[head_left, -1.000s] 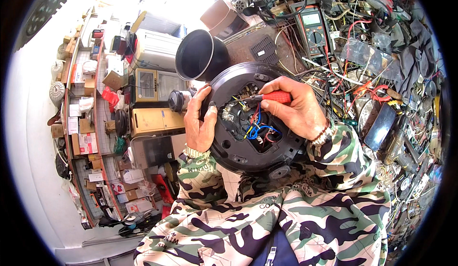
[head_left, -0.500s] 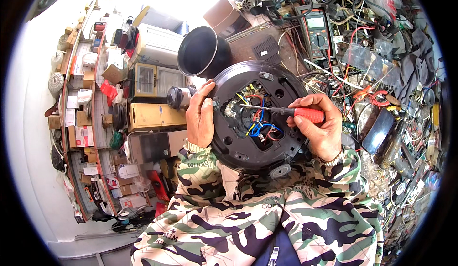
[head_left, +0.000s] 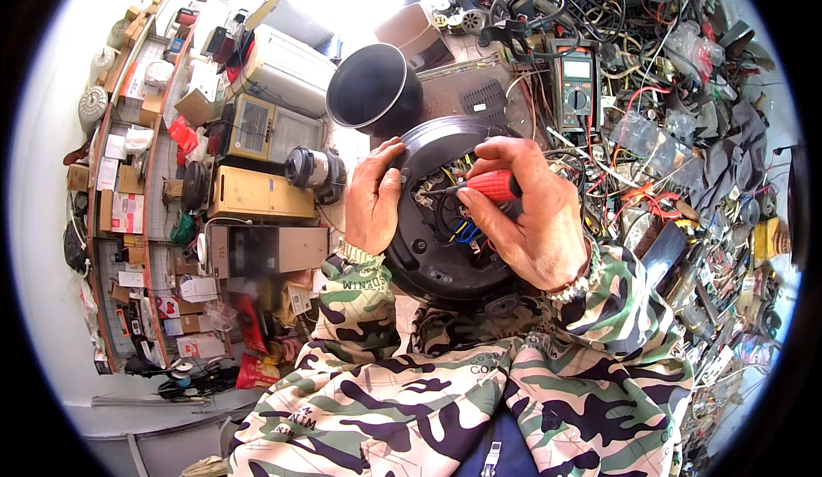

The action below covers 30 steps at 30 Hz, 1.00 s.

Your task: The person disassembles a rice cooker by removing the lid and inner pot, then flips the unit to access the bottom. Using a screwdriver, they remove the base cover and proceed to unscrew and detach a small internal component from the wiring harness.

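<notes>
A round black appliance base (head_left: 411,259) is held in front of me with its underside up. Through the opening in its middle show blue, yellow and red wires (head_left: 465,234). My left hand (head_left: 374,203) grips the rim on the left side, thumb over the top and fingers along the edge. Held in my right hand (head_left: 541,216) is a screwdriver with a red handle (head_left: 495,187). Its shaft reaches left into the opening, to the upper left part among the wires. My right hand covers the right part of the base, so what lies beneath is hidden.
Beyond the base stands a black pot (head_left: 370,96) beside a brown panel (head_left: 454,92). A multimeter (head_left: 576,92) lies at the upper right, amid piled cables and loose parts. A dark blender-like appliance (head_left: 315,171) is to the left, before shelves (head_left: 145,211) of boxes.
My right hand has moved up and left over the base. The screwdriver's tip has gone to the opening's upper left part. The left hand stays on the rim; the view has shifted slightly.
</notes>
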Each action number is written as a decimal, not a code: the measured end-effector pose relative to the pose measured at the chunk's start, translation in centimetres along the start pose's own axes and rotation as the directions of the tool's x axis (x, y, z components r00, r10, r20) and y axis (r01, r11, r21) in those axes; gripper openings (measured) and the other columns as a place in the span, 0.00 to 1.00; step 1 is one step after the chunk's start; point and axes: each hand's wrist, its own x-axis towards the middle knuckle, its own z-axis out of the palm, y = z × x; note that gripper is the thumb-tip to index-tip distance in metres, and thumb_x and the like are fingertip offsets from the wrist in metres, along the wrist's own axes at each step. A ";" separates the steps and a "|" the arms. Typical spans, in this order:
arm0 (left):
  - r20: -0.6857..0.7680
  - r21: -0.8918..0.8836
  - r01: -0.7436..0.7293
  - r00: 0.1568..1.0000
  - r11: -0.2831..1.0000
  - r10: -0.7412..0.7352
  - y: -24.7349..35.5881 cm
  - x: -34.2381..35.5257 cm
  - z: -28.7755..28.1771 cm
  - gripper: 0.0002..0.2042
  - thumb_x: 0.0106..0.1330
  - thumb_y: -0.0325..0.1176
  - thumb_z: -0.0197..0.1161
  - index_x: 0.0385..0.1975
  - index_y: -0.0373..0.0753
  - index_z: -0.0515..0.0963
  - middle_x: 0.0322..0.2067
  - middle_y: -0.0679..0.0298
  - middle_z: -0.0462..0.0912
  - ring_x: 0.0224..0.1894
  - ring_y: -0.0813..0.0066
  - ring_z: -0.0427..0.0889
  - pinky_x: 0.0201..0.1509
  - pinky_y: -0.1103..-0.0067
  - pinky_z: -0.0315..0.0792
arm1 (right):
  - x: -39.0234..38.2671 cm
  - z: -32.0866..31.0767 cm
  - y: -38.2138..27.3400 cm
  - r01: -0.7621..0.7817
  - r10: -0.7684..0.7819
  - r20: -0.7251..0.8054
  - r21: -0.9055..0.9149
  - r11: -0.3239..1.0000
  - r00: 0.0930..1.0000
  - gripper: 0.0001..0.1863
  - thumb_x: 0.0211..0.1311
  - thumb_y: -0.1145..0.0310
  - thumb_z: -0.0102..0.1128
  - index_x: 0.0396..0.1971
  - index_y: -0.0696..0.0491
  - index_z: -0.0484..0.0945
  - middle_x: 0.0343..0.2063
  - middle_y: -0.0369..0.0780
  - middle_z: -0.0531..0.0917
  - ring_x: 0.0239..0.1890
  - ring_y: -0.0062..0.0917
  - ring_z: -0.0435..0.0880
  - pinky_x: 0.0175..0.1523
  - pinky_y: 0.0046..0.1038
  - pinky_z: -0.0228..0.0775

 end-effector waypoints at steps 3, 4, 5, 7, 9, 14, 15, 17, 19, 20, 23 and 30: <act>-0.009 -0.001 -0.010 1.000 1.000 0.010 0.3 -0.2 0.0 0.20 0.75 0.36 0.54 0.61 0.33 0.80 0.64 0.48 0.80 0.69 0.51 0.75 0.76 0.64 0.64 | 0.9 0.5 -0.2 0.036 -0.036 0.068 -0.009 0.999 0.997 0.21 0.65 0.75 0.71 0.54 0.60 0.74 0.35 0.51 0.84 0.39 0.51 0.87 0.43 0.39 0.79; -0.009 -0.002 -0.013 1.000 1.000 0.013 0.3 -0.2 0.0 0.20 0.75 0.36 0.54 0.61 0.33 0.80 0.64 0.48 0.80 0.69 0.51 0.75 0.76 0.63 0.63 | 1.1 0.5 -0.2 0.044 -0.043 0.079 -0.012 0.999 0.996 0.21 0.65 0.75 0.71 0.54 0.60 0.74 0.35 0.51 0.84 0.39 0.51 0.87 0.43 0.39 0.79; -0.013 0.006 -0.003 1.000 1.000 0.004 0.5 -0.3 0.0 0.20 0.75 0.37 0.55 0.60 0.33 0.81 0.64 0.47 0.80 0.69 0.50 0.75 0.76 0.63 0.63 | 1.2 0.7 0.0 0.049 -0.048 0.089 -0.014 0.999 0.995 0.20 0.65 0.76 0.71 0.54 0.60 0.74 0.35 0.51 0.84 0.39 0.51 0.87 0.43 0.39 0.79; -0.012 0.013 -0.007 1.000 1.000 0.007 0.5 -0.3 0.0 0.21 0.75 0.38 0.55 0.60 0.33 0.81 0.64 0.48 0.80 0.69 0.50 0.75 0.76 0.63 0.63 | 1.3 1.0 0.2 0.044 -0.043 0.104 -0.011 0.999 0.994 0.20 0.65 0.75 0.71 0.54 0.60 0.74 0.35 0.51 0.84 0.40 0.52 0.87 0.43 0.39 0.79; -0.012 0.021 -0.007 1.000 1.000 0.007 0.5 -0.4 -0.1 0.21 0.75 0.38 0.55 0.60 0.33 0.81 0.64 0.48 0.80 0.69 0.50 0.75 0.76 0.63 0.63 | 1.3 1.1 0.3 0.021 -0.022 0.112 0.003 1.000 0.994 0.20 0.66 0.75 0.70 0.54 0.60 0.74 0.35 0.51 0.84 0.40 0.52 0.86 0.43 0.39 0.79; -0.009 0.043 -0.006 1.000 0.999 0.007 0.7 -0.4 -0.1 0.21 0.75 0.38 0.55 0.60 0.33 0.81 0.64 0.48 0.80 0.69 0.50 0.75 0.76 0.63 0.64 | 1.8 1.3 -0.3 0.120 -0.103 0.146 -0.110 0.987 0.984 0.17 0.66 0.72 0.70 0.49 0.59 0.74 0.35 0.51 0.84 0.38 0.49 0.87 0.40 0.41 0.79; -0.011 0.046 -0.006 1.000 0.999 0.006 0.6 -0.4 0.0 0.21 0.75 0.38 0.55 0.60 0.33 0.81 0.64 0.48 0.80 0.69 0.50 0.75 0.76 0.63 0.64 | 2.0 1.4 -0.6 0.144 -0.120 0.165 -0.140 0.980 0.979 0.16 0.66 0.70 0.69 0.48 0.59 0.75 0.35 0.50 0.85 0.37 0.48 0.87 0.39 0.42 0.79; -0.015 0.051 -0.006 1.000 0.999 0.007 0.6 -0.4 0.0 0.21 0.75 0.38 0.55 0.60 0.33 0.81 0.64 0.48 0.80 0.69 0.50 0.75 0.76 0.63 0.64 | 2.8 1.2 -1.5 0.209 -0.139 0.257 -0.268 0.940 0.956 0.17 0.64 0.69 0.73 0.44 0.58 0.74 0.34 0.48 0.86 0.37 0.47 0.88 0.38 0.41 0.80; -0.011 0.038 -0.012 1.000 0.999 0.012 0.9 -0.6 -0.1 0.21 0.75 0.37 0.55 0.60 0.33 0.81 0.64 0.48 0.80 0.69 0.50 0.75 0.76 0.63 0.64 | 3.5 1.8 -1.9 0.268 -0.175 0.279 -0.342 0.901 0.944 0.18 0.63 0.63 0.75 0.36 0.55 0.72 0.29 0.44 0.85 0.33 0.45 0.88 0.33 0.42 0.78; -0.008 0.030 -0.014 1.000 0.999 0.014 1.0 -0.6 -0.2 0.20 0.75 0.37 0.55 0.60 0.33 0.81 0.64 0.48 0.80 0.69 0.50 0.75 0.76 0.63 0.64 | 3.9 1.9 -2.1 0.269 -0.150 0.316 -0.377 0.886 0.937 0.18 0.64 0.62 0.74 0.35 0.55 0.73 0.28 0.44 0.85 0.32 0.45 0.88 0.33 0.42 0.78; 0.038 0.026 0.001 0.999 1.000 -0.002 0.3 -0.5 -0.2 0.20 0.74 0.35 0.56 0.62 0.34 0.80 0.65 0.49 0.80 0.69 0.51 0.75 0.75 0.63 0.65 | 5.0 2.2 -2.7 0.303 -0.145 0.358 -0.435 0.848 0.922 0.17 0.68 0.57 0.69 0.33 0.55 0.74 0.25 0.44 0.85 0.31 0.46 0.88 0.33 0.43 0.78; 0.033 0.023 -0.008 0.999 1.000 0.007 -0.5 -0.9 -0.2 0.21 0.74 0.36 0.56 0.62 0.33 0.79 0.64 0.49 0.80 0.69 0.50 0.75 0.75 0.63 0.65 | 6.2 3.0 -2.3 0.365 -0.158 0.432 -0.452 0.814 0.888 0.15 0.67 0.61 0.68 0.34 0.55 0.73 0.28 0.46 0.83 0.33 0.47 0.86 0.35 0.44 0.77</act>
